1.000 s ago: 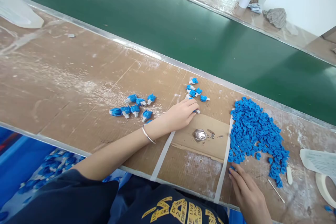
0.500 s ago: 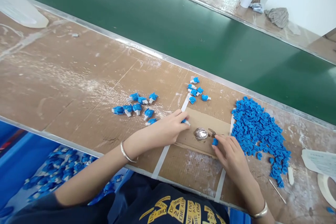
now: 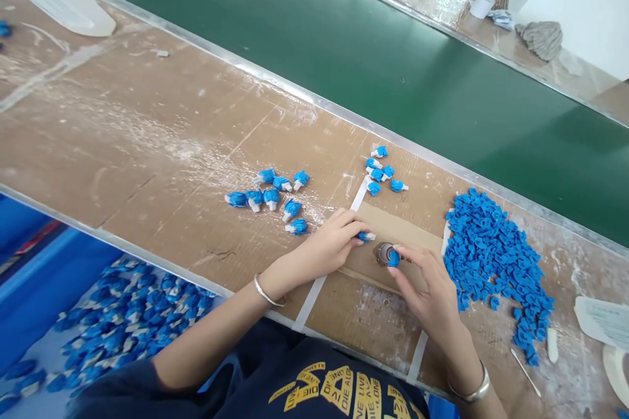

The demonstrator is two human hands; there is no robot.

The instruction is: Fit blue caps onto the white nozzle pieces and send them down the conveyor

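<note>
Left fingers pinch a blue-white clip, right fingers pinch a blue piece; finished clips sit on the counter, big loose heap left.

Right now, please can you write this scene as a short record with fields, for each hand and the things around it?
Left hand: pinches a blue-and-white plastic part
Right hand: pinches a blue plastic piece just over a small round metal dish
Under the hands: a cardboard sheet
Right of the hands: a heap of loose blue plastic pieces
Left of the hands: a group of more blue-and-white parts
Beyond the bench: a green conveyor belt
</note>
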